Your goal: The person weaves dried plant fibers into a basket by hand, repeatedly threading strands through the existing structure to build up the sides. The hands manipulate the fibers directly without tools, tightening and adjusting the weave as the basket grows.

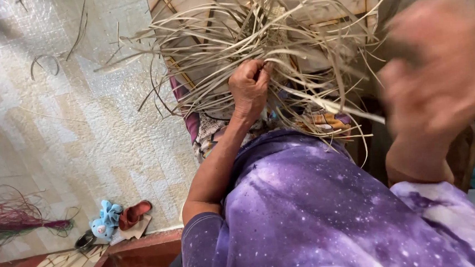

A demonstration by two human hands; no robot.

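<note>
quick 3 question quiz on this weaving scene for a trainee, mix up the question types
1. True or false: the left hand is closed on the bundle of pale straw strips.
2. Multiple choice: what lies on the floor mat at far left? A) a metal bucket B) a bunch of magenta and green strands C) a stack of plates
3. Fill in: the right hand is raised and looks ______ in the picture.

Key: 1 true; 2 B; 3 blurred
</note>
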